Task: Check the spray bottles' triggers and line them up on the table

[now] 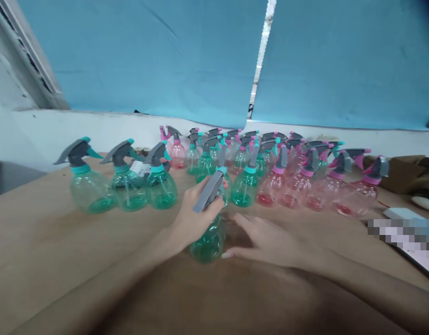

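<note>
A green spray bottle (208,242) with a grey and teal trigger head stands in front of me on the brown table (141,279). My left hand (197,211) is wrapped round its neck, just below the grey head. To the right of the bottle is my right hand (266,239), its thumb and fingers apart and its fingertips close to the bottle's side; whether they touch it I cannot tell. Behind the hands, another green spray bottle (244,190) stands upright, with a pink spray bottle (271,188) right beside it.
Three green spray bottles (162,188) stand at left. Several pink and green ones fill the back and right. A cardboard box (399,174) lies at the right edge, above a partly blurred flat item (410,242). Blue curtains (158,56) hang behind the white wall ledge (106,128).
</note>
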Tool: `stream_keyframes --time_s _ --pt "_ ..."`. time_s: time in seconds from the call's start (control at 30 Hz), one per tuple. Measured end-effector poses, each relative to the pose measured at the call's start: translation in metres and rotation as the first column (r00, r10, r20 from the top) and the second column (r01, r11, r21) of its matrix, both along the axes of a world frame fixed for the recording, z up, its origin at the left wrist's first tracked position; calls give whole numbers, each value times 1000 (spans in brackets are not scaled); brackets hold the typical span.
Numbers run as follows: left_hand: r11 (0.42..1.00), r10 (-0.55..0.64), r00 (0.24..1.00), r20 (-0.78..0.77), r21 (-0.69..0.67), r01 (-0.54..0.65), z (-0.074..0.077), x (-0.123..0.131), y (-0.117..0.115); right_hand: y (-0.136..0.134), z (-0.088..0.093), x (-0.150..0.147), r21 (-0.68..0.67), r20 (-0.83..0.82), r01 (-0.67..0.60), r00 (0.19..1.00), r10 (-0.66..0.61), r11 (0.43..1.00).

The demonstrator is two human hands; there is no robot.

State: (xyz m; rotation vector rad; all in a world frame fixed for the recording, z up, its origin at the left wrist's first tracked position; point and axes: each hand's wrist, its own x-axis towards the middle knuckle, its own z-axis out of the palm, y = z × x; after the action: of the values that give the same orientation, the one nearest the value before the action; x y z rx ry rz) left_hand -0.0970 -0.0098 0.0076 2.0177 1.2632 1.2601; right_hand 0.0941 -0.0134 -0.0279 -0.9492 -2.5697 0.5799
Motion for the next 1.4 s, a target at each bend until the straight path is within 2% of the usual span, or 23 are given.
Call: stream_keyframes --time_s 0.2,0.43,0.53,0.63,0.77,0.9,0.97,1.17,1.4 --pt "997 76 997 -15 21 -76 -2 -25 -6 -2 5 -47 20 -138 61 989 -57 998" --pt "993 118 993 -29 10 -117 5 -43 -8 -3 1 -97 47 -269 148 954 -130 988" --pt "991 129 988 -88 32 -126 -1 -54 -6 2 -2 -108 96 -288 150 951 -116 984" --pt "980 168 976 -139 131 -150 -18 -72 1 11 -2 -112 121 -278 197 948 -157 973" --pt "926 248 954 -168 330 -182 -38 -95 12 31 -3 -112 147 -261 284 935 -240 948" --pt "909 345 933 -107 286 -303 -46 -101 18 51 -3 -113 223 -208 326 937 -282 918" --pt "912 360 927 -104 248 -327 -48 -100 18 60 -2 -114 241 -199 338 935 -294 910" --pt "958 277 936 -216 135 -252 -53 -91 14 73 1 -117 286 -166 393 919 -358 874" --pt "958 280 934 -224 126 -257 -61 -86 15 71 4 -121 305 -140 439 898 -416 845"
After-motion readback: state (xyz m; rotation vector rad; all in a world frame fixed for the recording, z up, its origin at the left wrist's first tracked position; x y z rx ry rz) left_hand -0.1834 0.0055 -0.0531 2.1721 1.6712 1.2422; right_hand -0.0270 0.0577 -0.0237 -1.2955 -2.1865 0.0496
